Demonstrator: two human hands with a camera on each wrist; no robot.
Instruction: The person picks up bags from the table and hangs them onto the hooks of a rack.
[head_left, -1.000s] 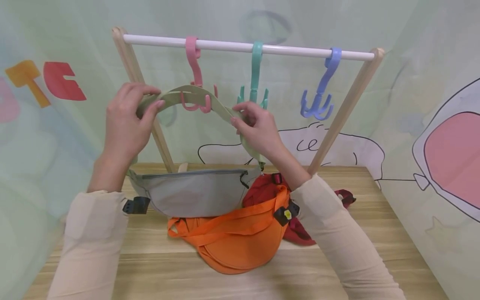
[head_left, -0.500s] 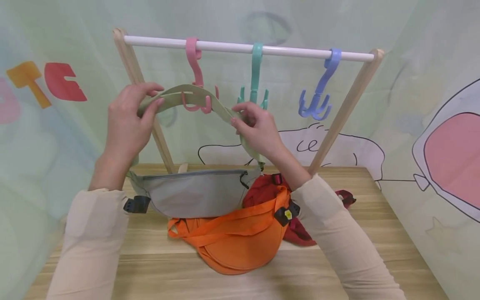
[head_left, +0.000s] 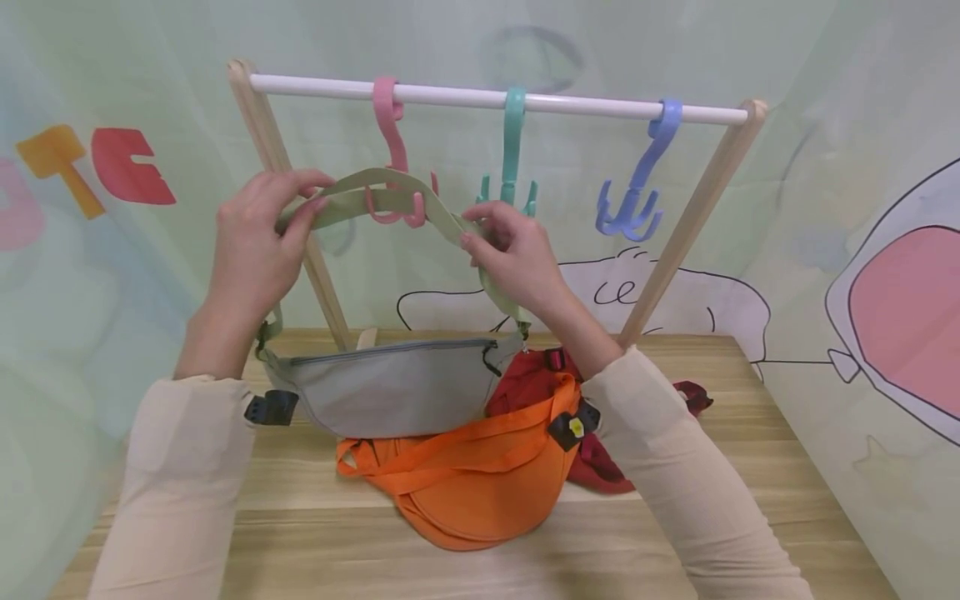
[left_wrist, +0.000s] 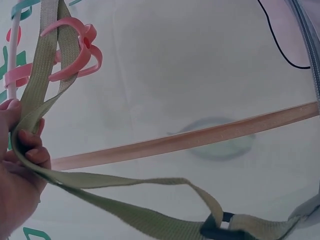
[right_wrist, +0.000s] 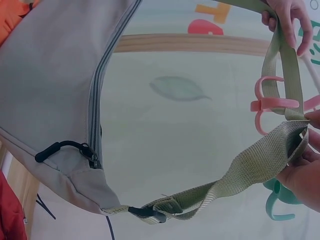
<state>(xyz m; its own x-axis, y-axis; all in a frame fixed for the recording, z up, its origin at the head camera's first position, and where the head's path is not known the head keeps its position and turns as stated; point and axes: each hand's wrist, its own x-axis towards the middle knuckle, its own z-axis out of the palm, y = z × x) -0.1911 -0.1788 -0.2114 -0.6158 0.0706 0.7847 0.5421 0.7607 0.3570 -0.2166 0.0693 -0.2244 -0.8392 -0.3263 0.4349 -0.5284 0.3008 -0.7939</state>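
A grey waist bag (head_left: 405, 387) with a zipped top hangs from its olive-green strap (head_left: 442, 218). My left hand (head_left: 258, 221) pinches the strap left of the pink hook (head_left: 390, 125), and my right hand (head_left: 517, 254) pinches it on the right. Between the hands the strap arches in two layers at the pink hook's prongs, passing behind the front ones. In the left wrist view, both strap layers (left_wrist: 47, 60) run through the pink prongs (left_wrist: 75, 47). The right wrist view shows the strap's black buckle (right_wrist: 147, 214) at the bag's corner.
A white rail (head_left: 450, 93) on wooden posts carries the pink hook, a teal hook (head_left: 513, 142) and a blue hook (head_left: 637, 179). On the wooden table (head_left: 300, 517), an orange bag (head_left: 480, 500) lies in front of the grey one, overlapping a red bag (head_left: 517, 383).
The strap's lower layer has straightened slightly between the hands, and my left hand has shifted a little to the right. Both hands keep their hold on the strap.
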